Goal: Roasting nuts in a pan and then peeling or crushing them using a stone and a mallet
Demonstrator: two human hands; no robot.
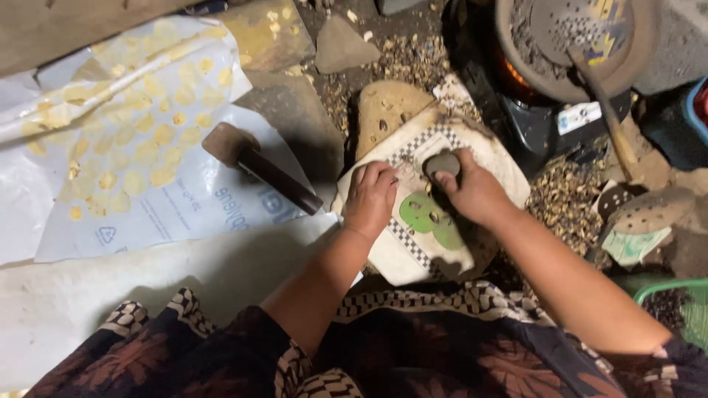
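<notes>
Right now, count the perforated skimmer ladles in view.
2. One perforated skimmer rests in the dark pan on the stove, top right; a second skimmer lies on the ground at the right edge, past the right hand. Others may be hidden out of frame.

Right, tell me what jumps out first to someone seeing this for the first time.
At centre, the right hand presses a dark round stone onto a cloth-covered block with a checked band and green patches, while the left hand rests on the cloth beside it. To the left, white plastic sheets carry rows of flat yellow discs, with a dark mallet lying at their edge. Top right, a glowing stove holds a pan.
</notes>
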